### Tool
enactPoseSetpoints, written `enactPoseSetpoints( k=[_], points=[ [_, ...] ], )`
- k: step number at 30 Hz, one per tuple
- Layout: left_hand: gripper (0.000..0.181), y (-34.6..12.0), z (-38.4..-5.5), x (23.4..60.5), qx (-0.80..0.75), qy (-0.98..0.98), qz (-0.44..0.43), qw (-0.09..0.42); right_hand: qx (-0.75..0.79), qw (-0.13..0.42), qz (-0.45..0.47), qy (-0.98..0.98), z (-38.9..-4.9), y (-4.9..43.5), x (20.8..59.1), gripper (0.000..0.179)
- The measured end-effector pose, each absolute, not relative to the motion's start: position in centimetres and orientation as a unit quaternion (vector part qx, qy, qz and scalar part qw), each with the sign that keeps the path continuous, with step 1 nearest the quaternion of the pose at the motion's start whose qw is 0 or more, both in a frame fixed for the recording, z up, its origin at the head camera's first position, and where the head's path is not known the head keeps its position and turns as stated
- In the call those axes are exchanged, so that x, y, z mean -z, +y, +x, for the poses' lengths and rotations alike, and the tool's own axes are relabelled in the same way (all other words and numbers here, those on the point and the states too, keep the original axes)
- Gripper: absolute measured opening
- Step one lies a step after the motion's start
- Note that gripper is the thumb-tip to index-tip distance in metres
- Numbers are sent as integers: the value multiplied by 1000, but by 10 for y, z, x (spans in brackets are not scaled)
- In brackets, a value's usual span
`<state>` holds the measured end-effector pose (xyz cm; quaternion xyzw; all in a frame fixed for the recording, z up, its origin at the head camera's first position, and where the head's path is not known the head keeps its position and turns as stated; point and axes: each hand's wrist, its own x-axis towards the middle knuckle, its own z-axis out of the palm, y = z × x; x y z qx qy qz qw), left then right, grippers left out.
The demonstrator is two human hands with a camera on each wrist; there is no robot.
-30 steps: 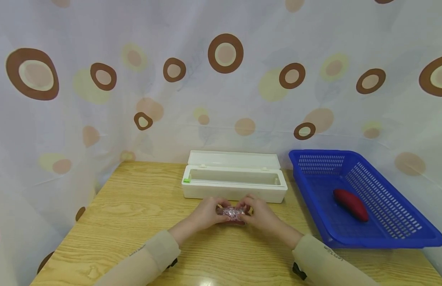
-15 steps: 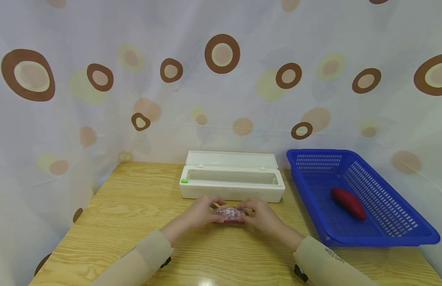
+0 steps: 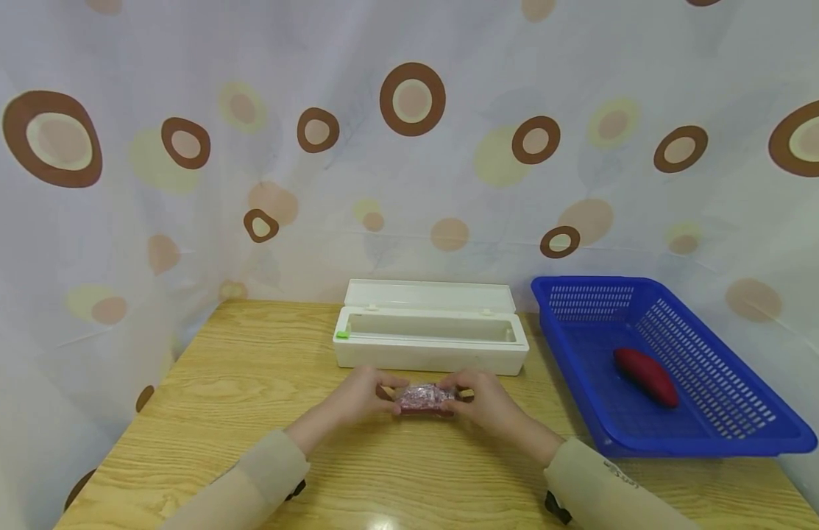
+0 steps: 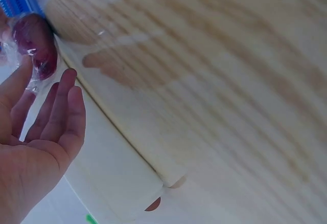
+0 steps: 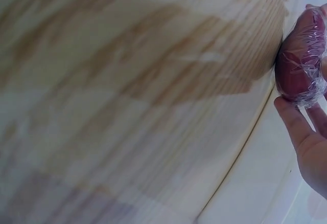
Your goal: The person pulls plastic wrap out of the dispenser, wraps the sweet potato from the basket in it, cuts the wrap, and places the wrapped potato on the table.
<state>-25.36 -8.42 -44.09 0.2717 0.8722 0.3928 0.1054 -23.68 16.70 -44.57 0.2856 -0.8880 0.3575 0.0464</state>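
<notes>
A reddish-purple sweet potato (image 3: 424, 399), wrapped in clear plastic film, lies on the wooden table between both hands. My left hand (image 3: 357, 394) holds its left end with thumb and index finger; in the left wrist view, the other fingers of that hand (image 4: 43, 137) are loosely bent, apart from the sweet potato (image 4: 36, 42). At the right end, my right hand (image 3: 485, 401) pinches the wrap with thumb and fingers. Creased film shows around the sweet potato (image 5: 299, 63) in the right wrist view, where part of the right hand (image 5: 311, 147) is cut off.
Just behind the hands stands a white cling film box (image 3: 429, 357), its lid (image 3: 429, 296) raised and a green tab at its left end. A blue basket (image 3: 581, 383) on the right contains an unwrapped red sweet potato (image 3: 646, 377). A patterned curtain hangs behind the table.
My left hand has shifted outward to the left, uncovering more of the wrapped sweet potato. The right hand stays at the right end, with little movement. The view has turned slightly.
</notes>
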Motion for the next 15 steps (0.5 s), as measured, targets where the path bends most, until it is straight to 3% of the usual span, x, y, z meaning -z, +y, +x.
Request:
enactPoseSetpoints(
  k=[15],
  points=[
    [31, -79, -257, 446, -358, 888, 275, 92, -349, 49, 293, -889, -239, 170, 447, 27]
  ],
)
